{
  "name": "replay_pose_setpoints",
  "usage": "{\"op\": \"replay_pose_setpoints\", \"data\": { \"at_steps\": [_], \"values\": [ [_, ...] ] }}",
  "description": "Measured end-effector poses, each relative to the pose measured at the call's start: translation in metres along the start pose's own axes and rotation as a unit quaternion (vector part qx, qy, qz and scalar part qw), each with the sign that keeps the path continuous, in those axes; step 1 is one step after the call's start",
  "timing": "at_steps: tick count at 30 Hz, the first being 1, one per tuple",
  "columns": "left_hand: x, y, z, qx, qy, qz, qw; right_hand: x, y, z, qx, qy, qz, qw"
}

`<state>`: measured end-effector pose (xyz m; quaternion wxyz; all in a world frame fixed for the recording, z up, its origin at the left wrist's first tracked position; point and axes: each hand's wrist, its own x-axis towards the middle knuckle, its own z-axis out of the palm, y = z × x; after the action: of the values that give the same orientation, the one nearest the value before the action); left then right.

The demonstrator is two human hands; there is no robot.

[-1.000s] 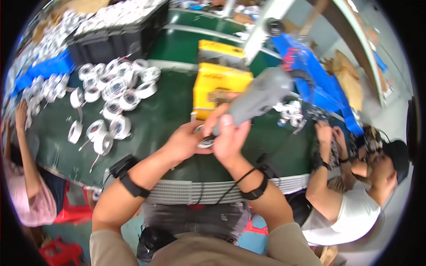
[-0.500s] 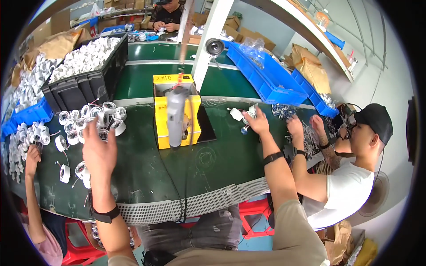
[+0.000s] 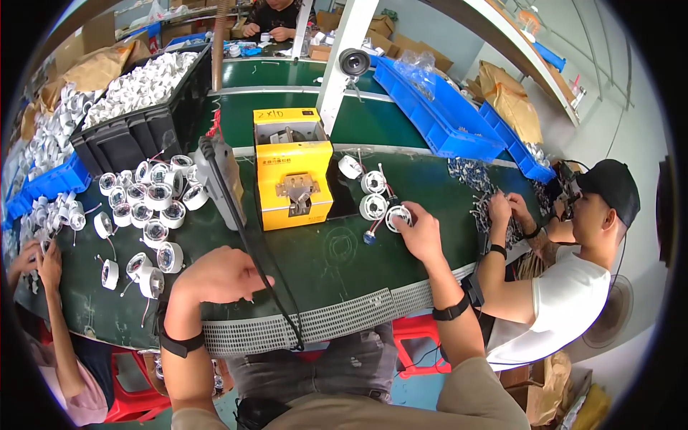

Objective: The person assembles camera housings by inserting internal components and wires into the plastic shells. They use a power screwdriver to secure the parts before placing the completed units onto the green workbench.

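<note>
My right hand [image 3: 421,233] has its thumb and fingers closed on the edge of a round white part [image 3: 395,212] with a dark centre. Two more round white parts [image 3: 373,194] lie just beyond it, beside a white cup [image 3: 350,168] and a small blue piece on a wire [image 3: 369,236]. Over the near table, my left hand [image 3: 226,276] has loosely bent fingers, apart, with nothing visible in them. Its fingertips are close to a black cable [image 3: 276,276] coming from a grey hanging tool [image 3: 221,183]. Several white round cups with wires [image 3: 159,196] stand left of that tool.
A yellow machine [image 3: 294,190] with a metal fixture stands mid-table. A black crate of white parts [image 3: 136,136] sits at far left, a blue bin [image 3: 437,118] at far right. Co-workers' hands work at the left edge, beside small parts [image 3: 469,175] on the right, and in back.
My left hand has left the white cups and moved nearer and rightward. The right hand has come nearer, and the round parts there now lie spread out. The hanging tool has swung left.
</note>
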<state>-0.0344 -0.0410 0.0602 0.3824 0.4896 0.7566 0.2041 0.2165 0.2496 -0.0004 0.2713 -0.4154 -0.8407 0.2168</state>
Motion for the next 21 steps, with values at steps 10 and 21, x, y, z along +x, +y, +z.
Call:
{"op": "replay_pose_setpoints", "data": {
  "at_steps": [10,21],
  "values": [
    [0.045,0.014,0.072,-0.515,-0.062,0.211,0.828,-0.057,-0.122,0.014,0.236,-0.197,-0.325,0.894],
    [0.041,0.007,0.048,-0.569,0.127,0.203,0.786,-0.034,-0.115,0.061,0.439,-0.360,-0.101,0.817]
  ]
}}
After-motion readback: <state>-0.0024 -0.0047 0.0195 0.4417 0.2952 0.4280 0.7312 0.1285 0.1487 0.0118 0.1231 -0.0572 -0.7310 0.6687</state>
